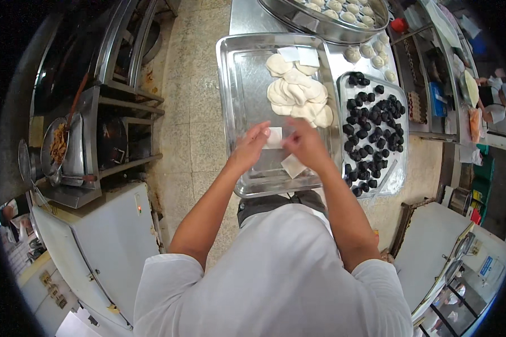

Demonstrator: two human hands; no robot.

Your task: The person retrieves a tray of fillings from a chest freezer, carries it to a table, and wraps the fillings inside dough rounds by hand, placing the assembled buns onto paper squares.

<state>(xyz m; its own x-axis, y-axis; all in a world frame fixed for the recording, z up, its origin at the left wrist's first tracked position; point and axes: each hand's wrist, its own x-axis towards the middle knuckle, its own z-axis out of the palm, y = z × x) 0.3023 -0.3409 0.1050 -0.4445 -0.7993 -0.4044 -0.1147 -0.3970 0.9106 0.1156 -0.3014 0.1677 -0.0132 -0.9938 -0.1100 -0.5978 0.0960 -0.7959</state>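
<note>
Both hands are over the wide metal tray (239, 84) in front of me. My left hand (249, 148) is at the left edge of a white paper square (275, 137) with a pale round piece on it, apparently dough. Its fingers are stretched out. On the other side of that square is my right hand (307, 145), smeared by motion, so its grip does not show. Close below it lies a second paper square (293, 166). Flat dough rounds (298, 92) overlap in a pile farther up the tray, with white paper squares (308, 57) at the far end.
To the right, a metal tray (400, 95) holds many dark balls (367, 133). A round steamer (298, 18) of filled buns stands at the back, with more buns (379, 59) beside it. Metal shelving with a pan of food (57, 147) is on the left.
</note>
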